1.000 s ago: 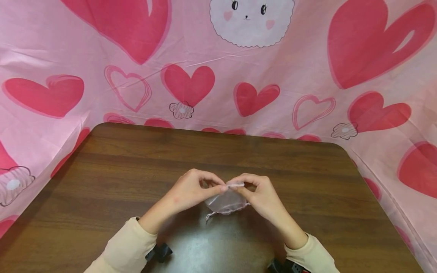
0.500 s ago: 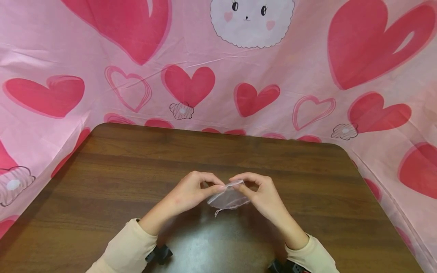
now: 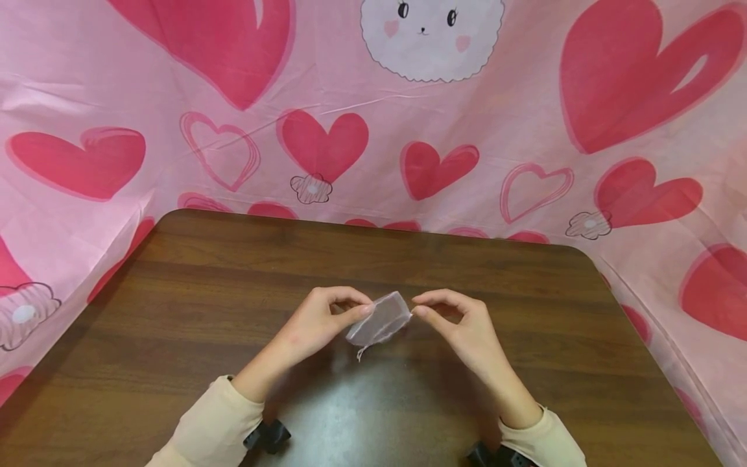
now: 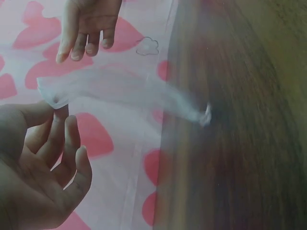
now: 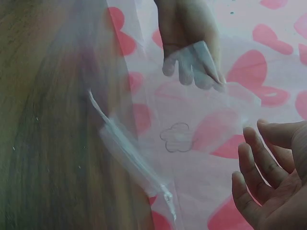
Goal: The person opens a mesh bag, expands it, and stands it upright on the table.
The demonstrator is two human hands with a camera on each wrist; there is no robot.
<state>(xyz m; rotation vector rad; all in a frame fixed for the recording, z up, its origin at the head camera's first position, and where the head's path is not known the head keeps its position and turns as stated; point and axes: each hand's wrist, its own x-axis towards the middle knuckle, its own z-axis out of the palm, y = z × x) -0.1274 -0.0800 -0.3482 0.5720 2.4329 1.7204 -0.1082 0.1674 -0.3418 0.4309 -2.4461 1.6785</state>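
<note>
A translucent white drawstring pouch [image 3: 380, 319], just one, is held above a brown wood-grain table [image 3: 245, 266].
The left hand [image 3: 327, 321] pinches its edge; the right hand [image 3: 463, 324], thumb and fingers parted, is just beside it. Behind hangs a pink cloth [image 3: 332, 78] printed with red hearts.

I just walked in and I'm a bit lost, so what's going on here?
A person is handling a small see-through bag above a wooden table. The left hand pinches it by an edge between thumb and fingers. The right hand is close by at its other end, with fingers spread and no grip on it. The bag is tilted, and a thin cord dangles from it.
</note>
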